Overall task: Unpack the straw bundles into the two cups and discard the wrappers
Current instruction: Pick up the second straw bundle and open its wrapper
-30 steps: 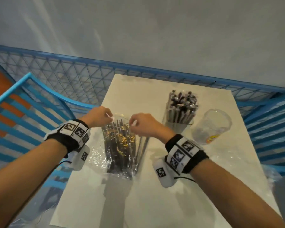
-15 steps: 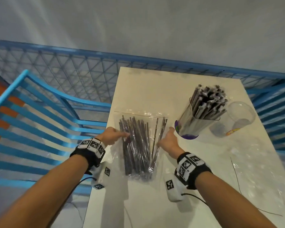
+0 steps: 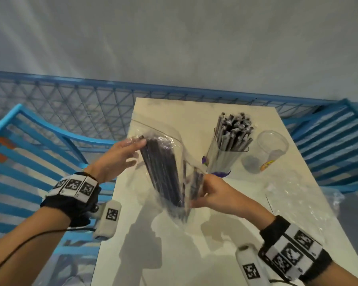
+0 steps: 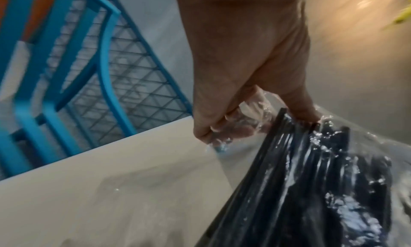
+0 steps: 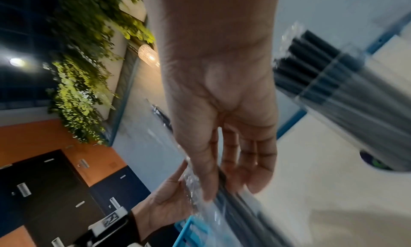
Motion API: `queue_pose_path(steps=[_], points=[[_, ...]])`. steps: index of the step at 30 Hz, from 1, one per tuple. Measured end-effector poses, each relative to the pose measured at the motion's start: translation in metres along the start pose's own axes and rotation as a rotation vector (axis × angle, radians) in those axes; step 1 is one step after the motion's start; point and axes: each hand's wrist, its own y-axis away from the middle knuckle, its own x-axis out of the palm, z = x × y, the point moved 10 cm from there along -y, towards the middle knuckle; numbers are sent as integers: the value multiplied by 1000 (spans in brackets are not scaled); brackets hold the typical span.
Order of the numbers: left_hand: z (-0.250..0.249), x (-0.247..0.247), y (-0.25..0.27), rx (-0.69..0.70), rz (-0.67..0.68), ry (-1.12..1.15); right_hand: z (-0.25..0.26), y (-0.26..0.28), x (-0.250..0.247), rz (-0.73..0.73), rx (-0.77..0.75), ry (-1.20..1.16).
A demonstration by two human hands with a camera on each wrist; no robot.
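I see clear plastic bag of black straws (image 3: 163, 172) tilted above white worktop (image 3: 194, 254): left hand (image 3: 116, 159) pinches upper end, right hand (image 3: 217, 195) grips lower end.

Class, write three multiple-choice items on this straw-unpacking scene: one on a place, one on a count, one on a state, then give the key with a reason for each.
1. Where does the empty clear cup stand?
A. right of the straw-filled cup
B. on the blue chair
C. in the left hand

2. How many cups stand on the white table?
A. one
B. two
C. four

3. What state is the straw bundle in?
A. lying flat on the table
B. already in a cup
C. held up, tilted, inside its clear wrapper

Key: 1 A, it stands beside the straw-filled cup. 2 B, only those two show. 3 C, the left hand holds its upper end and the right hand its lower end, above the table.
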Motion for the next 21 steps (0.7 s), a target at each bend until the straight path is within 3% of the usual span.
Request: queue_pose_path(steps=[5,9,14,17,19,21], points=[[-23,62,18,117,70,-61,-10,53,-39,213,72,131],[-29,116,23,192,25,-58,2,97,-76,355,2,-101],[-30,190,26,225,-33,-46,-16,115,-143,-58,-43,96],[-27,229,24,233,-69,-67,-35,126,-156,-139,-63,115],[-22,238,25,244,-187,-200,-49,133,-160,-145,-71,92],[-21,232,31,245,-425,-474,-66,136,-162,-151,-44,24]])
